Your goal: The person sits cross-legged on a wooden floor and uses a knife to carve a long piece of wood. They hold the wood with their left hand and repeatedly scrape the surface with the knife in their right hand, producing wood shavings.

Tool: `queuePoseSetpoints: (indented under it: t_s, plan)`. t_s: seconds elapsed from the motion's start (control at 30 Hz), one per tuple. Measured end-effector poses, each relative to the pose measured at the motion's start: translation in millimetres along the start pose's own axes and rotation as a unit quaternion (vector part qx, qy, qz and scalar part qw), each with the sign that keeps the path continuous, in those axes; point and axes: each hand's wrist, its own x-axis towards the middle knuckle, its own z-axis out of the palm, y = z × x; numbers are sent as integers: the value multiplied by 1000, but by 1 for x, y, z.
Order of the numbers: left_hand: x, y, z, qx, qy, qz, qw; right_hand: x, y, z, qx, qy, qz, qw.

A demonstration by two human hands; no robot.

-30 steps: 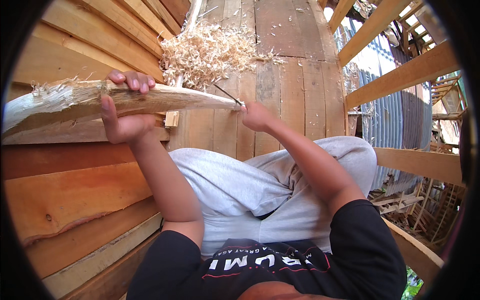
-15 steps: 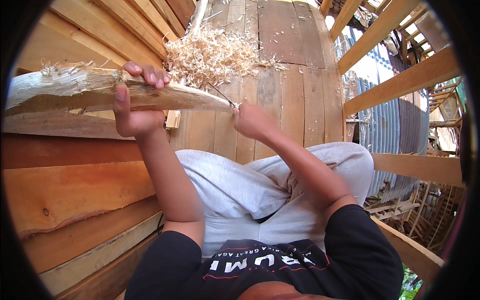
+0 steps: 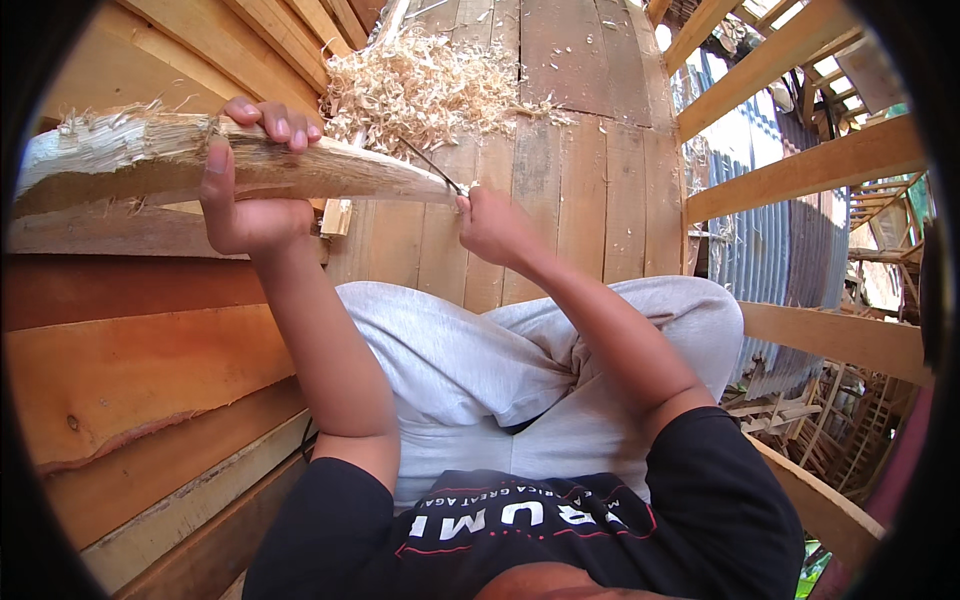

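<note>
A long piece of pale wood (image 3: 330, 175), rough and splintered at its left part and tapering to a smoother point on the right, is held out in front of me. My left hand (image 3: 252, 218) is closed round its middle, thumb on the near side and fingers over the far side. At the tapered end, my right hand (image 3: 495, 228) is closed on a knife; its thin dark blade (image 3: 428, 161) sticks out toward the far left, against or just beside the wood's tip. The handle is hidden in the fist.
Curled wood shavings (image 3: 425, 88) lie heaped on the plank floor (image 3: 565, 215) beyond the wood. Stacked boards (image 3: 160, 370) line the left side. On the right are wooden rails (image 3: 800, 180) and corrugated metal sheets (image 3: 760, 240). My crossed legs (image 3: 480, 360) are close below the hands.
The whole view has shifted a little. My left hand and the wood have moved slightly left, while the knife stays by the tapered tip. Both grips look the same.
</note>
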Motion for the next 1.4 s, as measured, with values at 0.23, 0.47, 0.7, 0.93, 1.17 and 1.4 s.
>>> queuePoseSetpoints:
  t_s: [0.23,0.47,0.7,0.93,1.17,1.4]
  plan:
    - [4,0,-3,-14,-35,5,999,12,28,-3,-87,-70,47,993]
    - [5,-2,3,-16,-15,-2,1000,24,38,3,-56,-42,44,997]
    - [0,2,-5,1,-67,-4,998,1,16,-17,-142,-130,51,980]
    - [4,-4,3,-27,-82,-18,996,28,35,-12,-163,-148,28,975]
    - [-1,-4,13,-14,-85,-10,996,29,38,-8,-138,-126,54,981]
    - [-8,0,-5,21,-60,-11,998,2,28,-17,-206,-166,42,964]
